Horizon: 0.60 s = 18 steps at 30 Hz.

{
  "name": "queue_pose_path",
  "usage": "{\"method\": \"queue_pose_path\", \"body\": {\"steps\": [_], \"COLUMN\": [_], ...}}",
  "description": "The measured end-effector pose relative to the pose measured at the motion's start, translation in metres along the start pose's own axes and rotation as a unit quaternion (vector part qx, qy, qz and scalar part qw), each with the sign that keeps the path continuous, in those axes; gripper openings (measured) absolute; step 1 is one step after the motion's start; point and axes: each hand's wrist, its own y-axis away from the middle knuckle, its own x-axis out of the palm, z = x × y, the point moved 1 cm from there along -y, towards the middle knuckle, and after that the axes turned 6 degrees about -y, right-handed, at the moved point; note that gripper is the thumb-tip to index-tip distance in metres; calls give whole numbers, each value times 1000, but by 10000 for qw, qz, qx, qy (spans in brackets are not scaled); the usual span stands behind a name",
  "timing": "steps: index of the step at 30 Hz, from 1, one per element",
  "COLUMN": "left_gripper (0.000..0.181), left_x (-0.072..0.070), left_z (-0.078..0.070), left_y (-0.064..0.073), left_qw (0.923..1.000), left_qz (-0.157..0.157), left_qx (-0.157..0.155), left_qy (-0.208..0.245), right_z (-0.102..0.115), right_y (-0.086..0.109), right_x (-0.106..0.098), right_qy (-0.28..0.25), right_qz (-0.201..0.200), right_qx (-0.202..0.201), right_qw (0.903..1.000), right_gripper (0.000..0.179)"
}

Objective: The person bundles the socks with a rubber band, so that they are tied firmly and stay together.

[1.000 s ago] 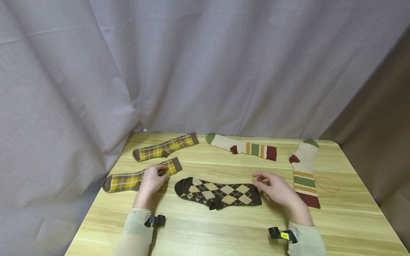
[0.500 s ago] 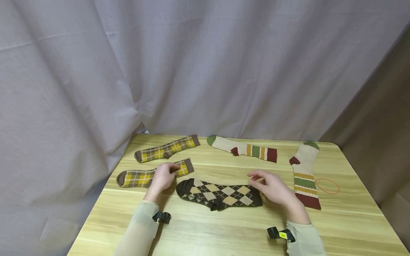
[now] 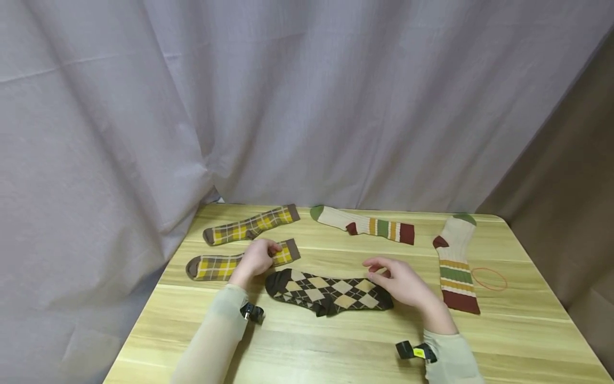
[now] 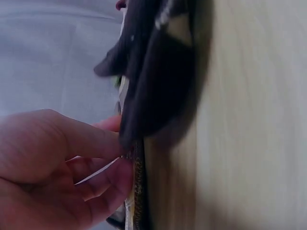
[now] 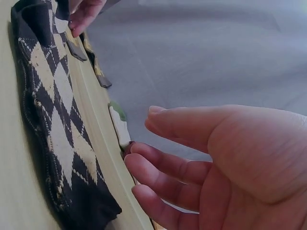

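Note:
My left hand (image 3: pixel 257 258) pinches the near yellow-and-brown plaid sock (image 3: pixel 214 266) close to its cuff; the sock lies flat, its middle hidden under the hand. Thumb and fingers (image 4: pixel 115 179) meet at its edge in the left wrist view. A dark argyle sock (image 3: pixel 331 292) with beige diamonds lies just to the right. My right hand (image 3: pixel 403 281) hovers over that sock's cuff end, fingers loosely bent and thumb apart, holding nothing. From the right wrist view, a gap shows between the hand and the argyle sock (image 5: pixel 60 110).
Behind the near plaid sock lies a matching one (image 3: pixel 251 225). Two cream socks with coloured stripes lie at the back (image 3: pixel 331 216) and on the right (image 3: pixel 454 250), beside a thin orange loop (image 3: pixel 489 279). A grey curtain (image 3: pixel 336 106) hangs behind the wooden table (image 3: pixel 307 352).
My left hand has slid the near plaid sock to the right across the table, bringing it closer to the argyle sock. The right hand has shifted slightly left.

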Motion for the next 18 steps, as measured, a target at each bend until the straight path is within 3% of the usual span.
{"method": "queue_pose_path", "body": {"steps": [8,15,18], "left_gripper": [57,55,51], "left_x": [6,14,21], "left_z": [-19,-39,-46], "left_y": [-8,-18,-23], "left_qw": [9992,9980,9963], "left_qz": [267,571,773], "left_qx": [239,122,294], "left_qy": [-152,-252,-232], "right_z": [0,-3,-6], "right_y": [-2,-10,-13], "right_x": [4,7,9], "right_qy": [-81,-302,-376], "right_qz": [109,56,19], "right_qx": [13,40,62], "right_qw": [9999,9995,9993], "right_gripper": [30,31,31]}}
